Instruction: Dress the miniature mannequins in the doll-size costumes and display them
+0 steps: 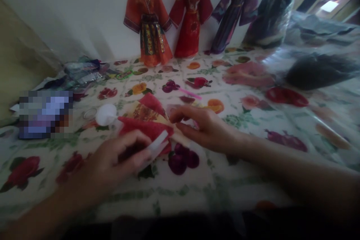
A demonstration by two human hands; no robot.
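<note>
Cloth (147, 110) lies on the table (222, 180) by both hands, best kept flat with light fingers, the left hand (114, 157) pinching a strip (158, 143) over it, the right hand (202, 125) curled at its edge, grip unclear.

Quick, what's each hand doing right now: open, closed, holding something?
Left hand: closed, holding a white strip.
Right hand: fingers bent by the red-and-yellow cloth; can't tell whether it grips.

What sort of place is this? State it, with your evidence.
Probably a home craft workspace: fruit-print tablecloth, doll-sized robes along the wall, and red-and-yellow fabric.
</note>
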